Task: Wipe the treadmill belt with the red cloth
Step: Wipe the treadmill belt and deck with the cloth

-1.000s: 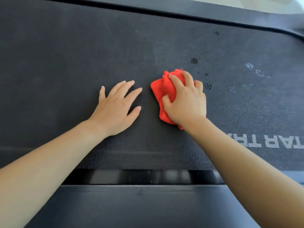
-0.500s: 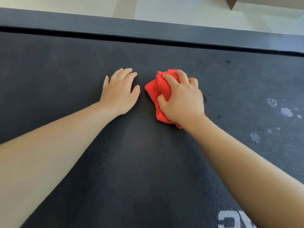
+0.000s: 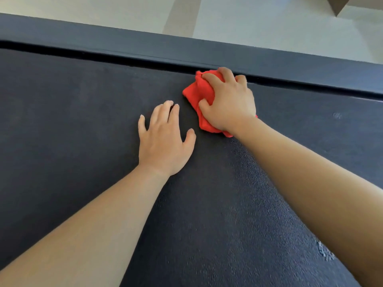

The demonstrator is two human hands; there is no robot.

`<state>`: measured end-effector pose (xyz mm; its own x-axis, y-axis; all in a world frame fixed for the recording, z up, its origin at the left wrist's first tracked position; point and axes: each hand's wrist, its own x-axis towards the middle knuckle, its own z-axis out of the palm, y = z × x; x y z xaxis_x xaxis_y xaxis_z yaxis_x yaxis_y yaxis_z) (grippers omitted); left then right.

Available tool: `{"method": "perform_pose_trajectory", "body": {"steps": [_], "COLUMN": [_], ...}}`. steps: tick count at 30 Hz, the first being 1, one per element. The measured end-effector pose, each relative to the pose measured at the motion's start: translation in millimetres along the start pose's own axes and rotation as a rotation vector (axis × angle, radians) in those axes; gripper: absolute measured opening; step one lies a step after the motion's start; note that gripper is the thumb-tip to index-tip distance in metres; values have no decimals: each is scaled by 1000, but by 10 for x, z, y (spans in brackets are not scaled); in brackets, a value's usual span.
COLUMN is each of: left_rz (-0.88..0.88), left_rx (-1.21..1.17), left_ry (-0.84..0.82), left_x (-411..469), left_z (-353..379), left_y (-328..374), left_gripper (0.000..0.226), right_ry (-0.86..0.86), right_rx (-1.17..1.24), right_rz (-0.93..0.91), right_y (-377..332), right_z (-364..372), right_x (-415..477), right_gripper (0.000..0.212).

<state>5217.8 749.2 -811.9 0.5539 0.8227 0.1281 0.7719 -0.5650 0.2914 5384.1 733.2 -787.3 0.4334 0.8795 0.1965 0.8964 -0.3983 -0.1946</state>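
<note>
**Red cloth (image 3: 196, 94) pushed up to the far edge of the treadmill belt (image 3: 72, 146)**

Half a second ago the cloth and the right hand (image 3: 230, 102) sat in mid-belt, level with the left hand (image 3: 163, 139). Now they have travelled away from the person to the belt's far edge, and the left hand lies nearer the person than the cloth does.

The dark, finely textured belt fills most of the view. Along its far side runs the black side rail (image 3: 124, 45), with a narrow dark gap between the two. Beyond the rail lies a pale floor (image 3: 259, 23), and the corner of a brown object (image 3: 339, 5) pokes in at the top right.

Both bare forearms reach in from the bottom of the view. The left hand rests palm-down on the belt, fingers straight and slightly spread, thumb out to the side, holding nothing. Its thumb tip is just beside the cloth's near corner but apart from it.

The right hand presses down on the bunched cloth, fingers curled over its top and thumb hooked into its left side, gripping it. The fingertips reach the gap at the rail. The cloth lies on the belt under this hand, showing on its left and below the wrist, with its far end touching the belt's edge.

A few pale worn marks (image 3: 325, 252) show on the belt at the lower right, and a fainter one (image 3: 336, 115) farther up.
</note>
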Motion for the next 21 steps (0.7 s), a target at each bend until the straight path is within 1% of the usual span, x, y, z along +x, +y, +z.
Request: {"method": "perform_pose_trajectory", "body": {"steps": [3, 7, 11, 14, 16, 19, 21], "left_rz": [-3, -1, 7, 18, 62, 125, 174], "left_rx": [2, 5, 7, 7, 10, 3, -16], "left_ry": [-11, -13, -6, 16, 29, -29, -77], "left_x": [13, 27, 25, 5, -68, -361, -668], "left_z": [-8, -9, -17, -42, -69, -82, -66], "left_y": [4, 3, 10, 39, 85, 250, 412], "left_gripper": [64, 63, 61, 58, 55, 55, 57], "right_ry": [-2, -10, 19, 48, 53, 45, 19], "right_rx": [3, -2, 12, 18, 31, 10, -19], "right_rz": [-4, -9, -41, -77, -16, 127, 138], "right_y": [-7, 13, 100, 357, 598, 802, 768], "right_z": [6, -70, -187, -309, -416, -536, -600], "right_x": [55, -180, -821, -1341, -1549, -1709, -1863], "right_gripper": [57, 55, 55, 55, 54, 54, 54]}}
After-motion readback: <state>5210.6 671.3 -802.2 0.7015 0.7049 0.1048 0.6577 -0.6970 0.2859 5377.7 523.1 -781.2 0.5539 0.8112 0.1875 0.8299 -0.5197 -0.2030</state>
